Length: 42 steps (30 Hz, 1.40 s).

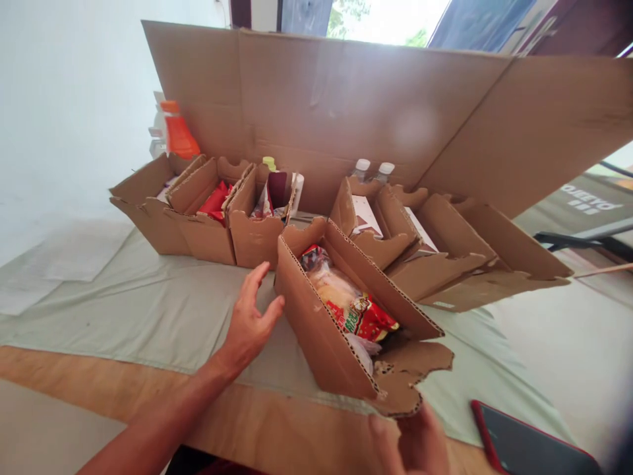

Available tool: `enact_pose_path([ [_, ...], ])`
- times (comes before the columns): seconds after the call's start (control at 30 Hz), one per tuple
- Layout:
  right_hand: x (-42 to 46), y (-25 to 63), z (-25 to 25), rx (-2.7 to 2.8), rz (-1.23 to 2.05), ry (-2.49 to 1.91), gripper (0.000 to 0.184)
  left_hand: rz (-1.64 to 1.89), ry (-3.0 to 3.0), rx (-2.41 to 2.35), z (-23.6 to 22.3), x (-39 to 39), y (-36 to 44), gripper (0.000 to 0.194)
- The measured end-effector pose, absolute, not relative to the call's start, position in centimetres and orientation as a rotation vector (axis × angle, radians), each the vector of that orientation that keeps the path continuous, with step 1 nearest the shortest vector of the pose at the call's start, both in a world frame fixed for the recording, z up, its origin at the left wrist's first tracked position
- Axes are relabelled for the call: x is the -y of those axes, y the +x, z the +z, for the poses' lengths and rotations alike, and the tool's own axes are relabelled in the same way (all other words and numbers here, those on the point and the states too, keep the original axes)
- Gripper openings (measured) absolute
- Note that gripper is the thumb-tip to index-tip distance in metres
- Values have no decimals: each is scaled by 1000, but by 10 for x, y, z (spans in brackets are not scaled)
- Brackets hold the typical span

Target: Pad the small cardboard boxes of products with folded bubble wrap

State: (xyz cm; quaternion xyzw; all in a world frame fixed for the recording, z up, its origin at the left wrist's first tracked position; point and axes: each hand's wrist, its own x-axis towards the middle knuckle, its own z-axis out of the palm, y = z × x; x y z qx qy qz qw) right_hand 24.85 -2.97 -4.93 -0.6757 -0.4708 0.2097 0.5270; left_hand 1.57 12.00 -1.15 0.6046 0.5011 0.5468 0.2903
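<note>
While the left hand (252,323) spreads its fingers and thumb loosely just beside the left wall of an open cardboard box (316,323), the right hand (410,443) is at the box's near end, blurred and cut off by the lower edge of the view. The two hands are apart; the right one's fingers are partly covered by the box's drooping near flap (422,361), so whether it grips that flap or only touches it cannot be told, and whether the left thumb meets the wall is equally unclear. Inside the box, ahead of the right hand, lies a red packet (363,320) with a see-through part showing something pale, its lettering hard to read. A crumpled translucent bag (362,349) sits at the packet's near end, half hidden by the wall. Beyond the left hand stand three joined boxes (208,237); red packaging (216,203) shows in the middle one, while the leftmost one's contents are barely visible. Past the right hand, further boxes (445,277) lean in a row, with white cartons (364,216) mostly sunk behind their sides. Farther off, an orange bottle (179,133) and two white-capped bottles (373,171) have their lower parts hidden. Right of the right hand, a red-edged phone (537,439) reaches the lower edge of the view. Pale cloth (163,303) covers much of the tabletop (277,422).
</note>
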Motion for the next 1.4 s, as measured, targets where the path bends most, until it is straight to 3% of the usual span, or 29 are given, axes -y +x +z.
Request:
enact_pose_path([
  [0.2, -26, 285, -23, 1395, 633, -1531, 37, 1192, 1811, -1108, -19, -72, 31, 77],
  [0.43, -22, 269, -35, 1480, 422, -1618, 30, 1139, 1856, -906, -17, -91, 30, 86],
  [0.6, -52, 263, -23, 1580, 331, -1561, 28, 1130, 1895, -897, -20, -93, 18, 104],
  [0.7, -80, 261, -22, 1559, 422, -1505, 25, 1106, 1914, -1026, -19, -110, 14, 90],
  [0.87, -108, 260, -43, 1560, 460, -1444, 28, 1117, 1712, -1560, -14, -167, 5, 36],
  [0.93, -107, 260, -52, 1598, 456, -1401, 25, 1126, 1680, -1643, -14, -179, 2, 33],
  [1.2, -101, 260, -68, 1737, 417, -1318, 17, 1180, 1584, -1529, -38, -167, 36, 56],
  [1.4, -102, 262, -73, 1811, 351, -1306, 15, 1148, 1585, -1422, -49, -180, 52, 84],
])
